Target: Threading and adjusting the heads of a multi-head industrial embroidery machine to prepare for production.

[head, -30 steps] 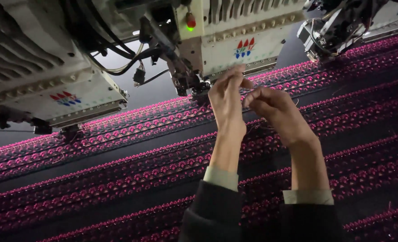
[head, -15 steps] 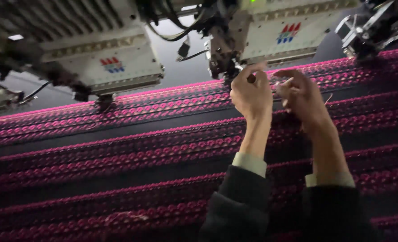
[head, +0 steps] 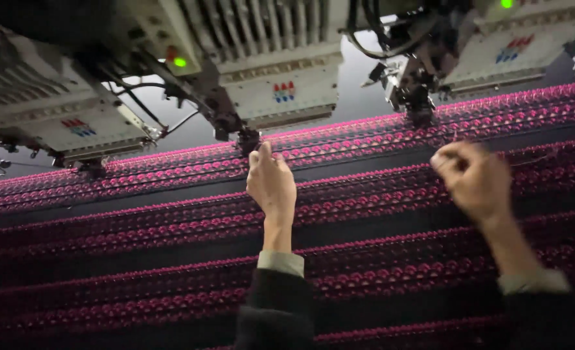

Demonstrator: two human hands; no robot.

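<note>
Under the embroidery heads (head: 281, 97), my left hand (head: 271, 185) reaches the needle (head: 248, 139), fingers loosely curled.
My right hand (head: 475, 178) pinches what seems thin thread, light, limp, easily snapped; I'd grip near its end.

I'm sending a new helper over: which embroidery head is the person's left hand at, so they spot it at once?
Above the black fabric with pink embroidered rows hangs a line of off-white machine heads. Take the middle off-white embroidery head, beside a green light; its needle sits right above the left hand, while the right hand is raised below the next head.
</note>
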